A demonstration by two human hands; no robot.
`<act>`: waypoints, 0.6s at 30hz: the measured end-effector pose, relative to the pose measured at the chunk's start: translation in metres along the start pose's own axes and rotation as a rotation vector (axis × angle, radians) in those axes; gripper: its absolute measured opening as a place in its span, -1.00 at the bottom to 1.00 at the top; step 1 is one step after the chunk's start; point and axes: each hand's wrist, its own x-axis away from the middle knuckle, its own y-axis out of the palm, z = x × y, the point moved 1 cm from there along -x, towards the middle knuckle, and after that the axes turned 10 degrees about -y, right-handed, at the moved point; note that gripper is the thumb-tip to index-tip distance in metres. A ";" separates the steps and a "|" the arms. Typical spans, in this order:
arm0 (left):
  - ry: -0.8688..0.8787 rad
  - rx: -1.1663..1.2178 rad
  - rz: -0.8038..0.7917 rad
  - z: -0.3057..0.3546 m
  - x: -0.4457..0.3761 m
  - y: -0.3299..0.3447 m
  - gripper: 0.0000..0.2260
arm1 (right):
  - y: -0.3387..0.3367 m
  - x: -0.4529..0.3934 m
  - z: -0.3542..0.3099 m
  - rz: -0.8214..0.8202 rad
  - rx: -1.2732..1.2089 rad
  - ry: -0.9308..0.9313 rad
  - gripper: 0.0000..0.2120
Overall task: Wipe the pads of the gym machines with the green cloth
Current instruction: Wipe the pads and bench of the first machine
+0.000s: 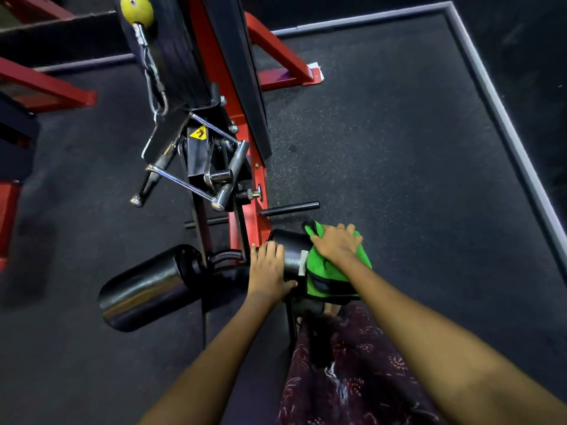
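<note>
Two black roller pads stick out either side of a red machine post. The left roller pad lies bare. My left hand rests over the inner end of the right roller pad, fingers curved round it. The green cloth is draped over that pad's outer end. My right hand presses flat on top of the cloth, fingers spread.
A chrome cable handle hangs from a carabiner and chain below a yellow ball. Red frame beams run across the dark rubber floor. A black peg juts right above the pad. A grey border strip edges the mat.
</note>
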 end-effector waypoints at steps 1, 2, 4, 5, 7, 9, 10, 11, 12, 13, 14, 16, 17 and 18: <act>-0.010 0.025 -0.005 -0.001 -0.005 -0.004 -0.37 | 0.002 -0.001 -0.012 -0.003 -0.017 -0.025 -0.52; -0.014 0.033 -0.011 0.000 -0.010 -0.009 -0.42 | 0.005 -0.001 -0.023 0.002 -0.030 -0.060 -0.52; -0.011 0.013 0.020 0.003 -0.017 -0.013 -0.52 | 0.010 0.008 -0.035 0.022 -0.029 -0.148 -0.51; -0.019 0.001 0.023 0.004 -0.019 -0.013 -0.53 | 0.011 0.015 -0.035 0.034 -0.014 -0.195 -0.50; -0.042 -0.024 -0.031 0.008 -0.019 -0.011 -0.36 | 0.010 0.028 -0.019 0.048 0.042 -0.275 -0.47; -0.059 -0.051 -0.118 0.009 -0.016 -0.009 -0.09 | 0.008 0.035 0.009 0.049 0.089 -0.292 -0.44; -0.057 -0.066 -0.141 0.009 -0.015 -0.009 -0.03 | 0.006 0.036 0.024 0.048 0.092 -0.262 -0.44; -0.049 -0.085 -0.147 0.009 -0.014 -0.009 0.00 | 0.004 0.035 0.037 0.049 0.085 -0.209 -0.44; -0.037 -0.096 -0.144 0.008 -0.013 -0.008 0.00 | 0.002 0.031 0.046 0.046 0.059 -0.137 -0.44; -0.028 -0.100 -0.152 0.008 -0.012 -0.008 0.00 | 0.000 0.026 0.052 0.035 0.016 -0.059 -0.45; -0.021 -0.097 -0.159 0.007 -0.011 -0.008 0.00 | -0.002 0.020 0.053 0.017 -0.027 0.014 -0.46; -0.018 -0.092 -0.159 0.006 -0.010 -0.005 -0.01 | -0.006 0.007 0.042 -0.018 -0.023 0.093 -0.47; -0.014 -0.109 -0.150 0.006 -0.008 -0.004 -0.03 | -0.007 0.002 0.031 -0.026 0.002 0.093 -0.47; -0.010 -0.132 -0.128 0.006 -0.005 -0.002 -0.05 | -0.007 -0.001 0.018 -0.026 0.019 0.070 -0.46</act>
